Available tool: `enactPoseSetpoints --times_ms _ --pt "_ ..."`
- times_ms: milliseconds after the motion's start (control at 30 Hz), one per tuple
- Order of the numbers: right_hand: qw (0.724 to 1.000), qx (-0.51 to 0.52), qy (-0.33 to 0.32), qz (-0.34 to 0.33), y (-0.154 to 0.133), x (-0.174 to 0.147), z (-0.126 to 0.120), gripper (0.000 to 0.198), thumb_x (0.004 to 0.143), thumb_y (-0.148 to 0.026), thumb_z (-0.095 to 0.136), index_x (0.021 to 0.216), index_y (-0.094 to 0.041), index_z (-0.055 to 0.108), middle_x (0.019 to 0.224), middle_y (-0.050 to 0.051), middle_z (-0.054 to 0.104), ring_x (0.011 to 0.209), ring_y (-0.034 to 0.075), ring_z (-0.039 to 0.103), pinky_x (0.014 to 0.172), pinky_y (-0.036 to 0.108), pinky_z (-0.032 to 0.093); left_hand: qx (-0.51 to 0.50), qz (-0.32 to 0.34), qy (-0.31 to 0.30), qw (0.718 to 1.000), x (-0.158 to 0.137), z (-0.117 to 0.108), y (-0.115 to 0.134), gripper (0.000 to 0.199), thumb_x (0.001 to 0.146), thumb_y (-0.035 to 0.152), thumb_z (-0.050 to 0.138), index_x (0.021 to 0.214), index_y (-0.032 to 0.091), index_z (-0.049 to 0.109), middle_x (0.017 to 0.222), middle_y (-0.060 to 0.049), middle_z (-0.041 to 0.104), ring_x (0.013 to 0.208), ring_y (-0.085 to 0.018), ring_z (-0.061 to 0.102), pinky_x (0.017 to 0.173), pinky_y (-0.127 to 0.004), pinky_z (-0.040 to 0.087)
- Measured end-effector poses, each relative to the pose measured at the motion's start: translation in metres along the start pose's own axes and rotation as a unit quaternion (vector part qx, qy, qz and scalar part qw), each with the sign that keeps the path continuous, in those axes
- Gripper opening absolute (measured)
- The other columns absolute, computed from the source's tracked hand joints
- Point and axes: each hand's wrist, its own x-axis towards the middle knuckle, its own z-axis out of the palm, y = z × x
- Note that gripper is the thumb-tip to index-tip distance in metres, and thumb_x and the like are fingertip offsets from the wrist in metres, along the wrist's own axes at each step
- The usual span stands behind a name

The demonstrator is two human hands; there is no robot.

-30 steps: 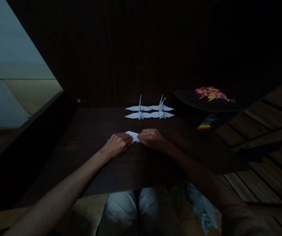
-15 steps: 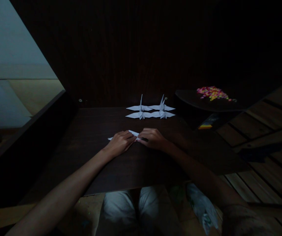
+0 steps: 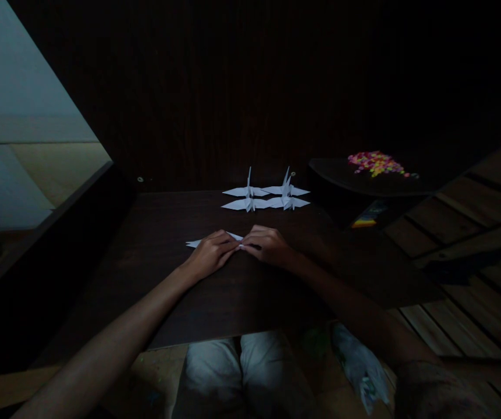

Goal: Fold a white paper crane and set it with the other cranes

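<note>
A folded white paper [image 3: 193,244] lies low over the dark tabletop, its split pointed end sticking out to the left. My left hand [image 3: 213,251] is closed on its middle, fingers pressing it from above. At the paper's right end my right hand [image 3: 267,244] pinches it, thumb and fingertips close to those of the left. Most of the paper is hidden under my fingers. Beyond my hands stand several white origami cranes [image 3: 247,203] in two rows, wings spread and touching.
A raised dark shelf [image 3: 333,180] at the right bears a pile of small bright-coloured pieces [image 3: 376,163]. Under it is an object with a rainbow-striped edge [image 3: 364,223]. A dark side board [image 3: 58,233] bounds the left. Below the table hangs or lies a plastic bag [image 3: 359,364].
My fingertips have come closer together over the paper's right end, and less of its middle shows. The paper's left tip has shifted slightly left. The cranes stay put.
</note>
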Motion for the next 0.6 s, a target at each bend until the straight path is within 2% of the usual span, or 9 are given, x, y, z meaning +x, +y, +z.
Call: enactPoseSetpoints --times_ms 367,600 --pt "0.998 0.046 0.039 0.019 -0.0041 0.0026 0.0007 0.013 0.085 -0.022 0.063 0.078 -0.018 0.073 0.081 0.007 0.074 0.07 0.016 0.064 0.066 0.03 0.052 -0.07 -0.003 0.049 0.996 -0.0002 -0.001 0.0005 0.023 0.093 0.021 0.05 0.105 0.017 0.07 0.085 -0.008 0.07 0.077 -0.017 0.06 0.072 -0.031 0.051" --pt "0.997 0.058 0.052 0.025 -0.0047 0.0035 0.0019 0.012 0.084 -0.022 0.064 0.075 -0.018 0.072 0.08 0.006 0.074 0.069 0.016 0.064 0.065 0.029 0.052 -0.047 0.018 0.037 0.998 -0.0026 0.0002 -0.0025 0.023 0.093 0.018 0.05 0.107 0.016 0.068 0.085 -0.009 0.069 0.078 -0.017 0.06 0.073 -0.031 0.051"
